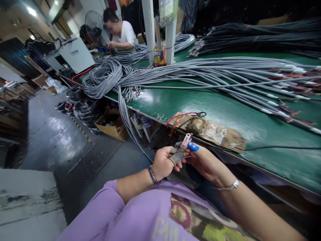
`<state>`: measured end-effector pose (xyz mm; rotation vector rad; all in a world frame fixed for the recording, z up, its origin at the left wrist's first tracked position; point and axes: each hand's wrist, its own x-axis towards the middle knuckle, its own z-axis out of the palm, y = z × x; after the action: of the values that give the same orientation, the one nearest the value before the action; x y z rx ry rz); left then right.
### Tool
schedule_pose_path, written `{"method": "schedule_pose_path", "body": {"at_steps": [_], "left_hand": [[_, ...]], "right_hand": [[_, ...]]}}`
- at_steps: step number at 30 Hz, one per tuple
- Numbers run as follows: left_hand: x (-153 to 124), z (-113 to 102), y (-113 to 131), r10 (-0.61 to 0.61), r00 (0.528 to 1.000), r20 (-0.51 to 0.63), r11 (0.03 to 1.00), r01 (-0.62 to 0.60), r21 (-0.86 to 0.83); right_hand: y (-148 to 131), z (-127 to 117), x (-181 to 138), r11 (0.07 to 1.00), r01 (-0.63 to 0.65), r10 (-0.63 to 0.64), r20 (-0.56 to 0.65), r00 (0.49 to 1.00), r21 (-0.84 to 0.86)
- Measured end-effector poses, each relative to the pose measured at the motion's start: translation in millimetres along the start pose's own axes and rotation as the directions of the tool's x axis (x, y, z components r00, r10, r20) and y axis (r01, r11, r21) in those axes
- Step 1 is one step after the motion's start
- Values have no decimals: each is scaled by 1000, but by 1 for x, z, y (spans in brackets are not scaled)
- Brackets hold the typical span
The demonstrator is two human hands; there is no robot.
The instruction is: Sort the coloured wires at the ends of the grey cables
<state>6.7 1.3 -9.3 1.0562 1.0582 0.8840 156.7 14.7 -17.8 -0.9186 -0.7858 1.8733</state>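
My left hand [164, 163] and my right hand [204, 161] meet just below the front edge of the green table [225, 110]. Both hands are closed in a pinch around a small pink plastic connector [186, 140] with thin coloured wires at its base. Grey finger covers sit on my left fingertips and a blue one on a right fingertip. A beaded bracelet is on my left wrist, a metal bangle on my right.
Long bundles of grey cables [200, 72] cover the table, with a coil [105, 77] at its left end. A taped cardboard pad [213, 130] with red and black wires lies at the near edge. Another person [120, 33] works at the far end. Boxes [110, 125] stand on the floor.
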Motion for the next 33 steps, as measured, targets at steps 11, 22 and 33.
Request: {"method": "schedule_pose_path", "body": {"at_steps": [11, 22, 33], "left_hand": [[-4, -3, -7, 32, 999, 12, 998, -32, 55], [-5, -4, -10, 47, 999, 23, 998, -47, 36], [-9, -2, -5, 107, 992, -64, 992, -112, -65]], "right_hand": [[-1, -1, -6, 995, -43, 33, -108, 994, -95], [1, 2, -6, 994, -48, 38, -98, 995, -103], [1, -10, 3, 992, -68, 68, 5, 998, 110]]}}
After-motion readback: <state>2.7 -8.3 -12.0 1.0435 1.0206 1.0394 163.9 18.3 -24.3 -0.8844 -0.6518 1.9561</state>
